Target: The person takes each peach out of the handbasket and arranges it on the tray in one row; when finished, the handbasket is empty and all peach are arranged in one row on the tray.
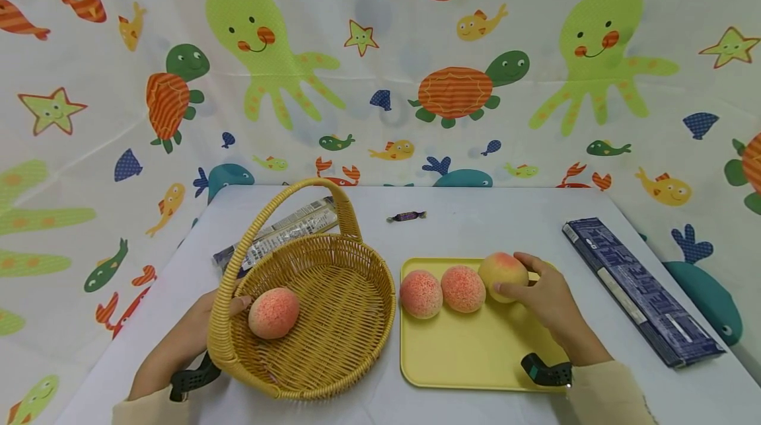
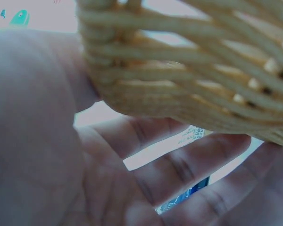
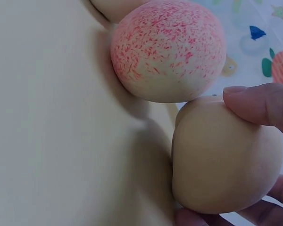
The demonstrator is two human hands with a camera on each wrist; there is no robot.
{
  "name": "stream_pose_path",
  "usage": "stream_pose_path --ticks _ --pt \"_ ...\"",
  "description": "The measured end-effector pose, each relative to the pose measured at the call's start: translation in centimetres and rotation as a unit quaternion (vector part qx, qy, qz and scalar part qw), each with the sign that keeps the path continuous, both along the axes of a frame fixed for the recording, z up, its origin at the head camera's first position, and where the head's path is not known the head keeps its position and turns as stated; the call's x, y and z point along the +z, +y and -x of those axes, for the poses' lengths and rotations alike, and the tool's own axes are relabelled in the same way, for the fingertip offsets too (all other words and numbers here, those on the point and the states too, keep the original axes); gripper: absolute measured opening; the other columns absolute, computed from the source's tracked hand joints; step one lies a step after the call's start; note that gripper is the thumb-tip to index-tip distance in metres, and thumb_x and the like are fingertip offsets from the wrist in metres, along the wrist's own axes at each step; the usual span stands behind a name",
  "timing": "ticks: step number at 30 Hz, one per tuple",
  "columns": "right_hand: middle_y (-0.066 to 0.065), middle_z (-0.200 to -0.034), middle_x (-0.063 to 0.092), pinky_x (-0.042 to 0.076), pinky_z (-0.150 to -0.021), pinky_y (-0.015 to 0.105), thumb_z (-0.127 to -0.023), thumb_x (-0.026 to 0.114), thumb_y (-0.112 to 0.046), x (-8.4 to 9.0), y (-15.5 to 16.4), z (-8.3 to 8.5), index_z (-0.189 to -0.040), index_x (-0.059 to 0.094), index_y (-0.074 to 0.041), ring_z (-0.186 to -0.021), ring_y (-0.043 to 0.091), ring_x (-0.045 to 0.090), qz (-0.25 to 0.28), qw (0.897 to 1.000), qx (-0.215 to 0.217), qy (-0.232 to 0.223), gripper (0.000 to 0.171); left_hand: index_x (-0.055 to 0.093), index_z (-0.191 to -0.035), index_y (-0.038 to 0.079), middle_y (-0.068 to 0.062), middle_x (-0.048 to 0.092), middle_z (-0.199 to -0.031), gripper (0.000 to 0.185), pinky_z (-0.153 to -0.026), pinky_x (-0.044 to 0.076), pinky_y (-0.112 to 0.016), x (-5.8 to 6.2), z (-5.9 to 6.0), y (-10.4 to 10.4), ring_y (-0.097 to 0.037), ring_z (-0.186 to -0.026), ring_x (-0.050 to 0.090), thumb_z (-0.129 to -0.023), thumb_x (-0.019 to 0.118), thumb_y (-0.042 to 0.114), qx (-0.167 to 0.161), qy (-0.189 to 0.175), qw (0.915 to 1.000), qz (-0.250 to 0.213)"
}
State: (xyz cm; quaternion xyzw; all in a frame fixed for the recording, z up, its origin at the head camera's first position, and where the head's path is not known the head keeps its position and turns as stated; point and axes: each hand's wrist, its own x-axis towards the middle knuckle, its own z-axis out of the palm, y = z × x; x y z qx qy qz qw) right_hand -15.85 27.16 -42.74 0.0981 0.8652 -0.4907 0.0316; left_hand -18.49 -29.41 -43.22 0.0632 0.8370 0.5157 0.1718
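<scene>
My right hand point(image 1: 551, 298) grips a yellow peach with a red blush point(image 1: 503, 274) at the back right of a yellow tray point(image 1: 458, 355). In the right wrist view, the thumb lies on one side of this peach point(image 3: 226, 157) and fingers curl round the other. Two pink speckled peaches point(image 1: 421, 294) stand in a row to its left on the tray. My left hand point(image 1: 191, 327) holds the near-left side of a wicker basket point(image 1: 339, 319), thumb over the rim and fingers point(image 2: 193, 162) underneath. One pink peach point(image 1: 274, 313) lies inside the basket, close to that thumb.
The basket's tall handle point(image 1: 252, 227) arches over its left side. Behind it lies a silvery printed packet point(image 1: 291, 233). A small purple wrapped candy point(image 1: 407, 217) sits at the back, and a long dark blue box point(image 1: 642, 289) lies right of the tray. A patterned cloth hangs behind.
</scene>
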Motion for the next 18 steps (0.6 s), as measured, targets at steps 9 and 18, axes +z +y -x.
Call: stream_pose_path --ticks 9,18 --pt "0.025 -0.155 0.04 0.049 -0.086 0.031 -0.09 0.083 -0.031 0.18 -0.39 -0.28 -0.16 0.029 0.003 -0.118 0.037 0.059 -0.007 1.0 0.01 0.005 0.095 0.047 -0.136 -0.01 -0.015 0.071 -0.102 0.047 -0.069 0.062 -0.036 -0.14 0.11 -0.2 -0.02 -0.081 0.073 -0.111 0.048 0.031 -0.011 0.001 0.9999 -0.005" --pt "0.026 -0.159 0.036 0.05 -0.092 0.032 -0.098 0.072 -0.024 0.13 -0.25 -0.57 -0.162 0.029 -0.001 -0.126 0.042 0.057 0.003 0.999 0.033 0.02 0.08 0.045 -0.139 -0.009 -0.015 0.071 -0.102 0.049 -0.069 0.062 -0.036 -0.03 0.12 -0.12 -0.022 -0.081 0.073 -0.111 0.048 0.031 -0.009 -0.005 0.9999 0.003"
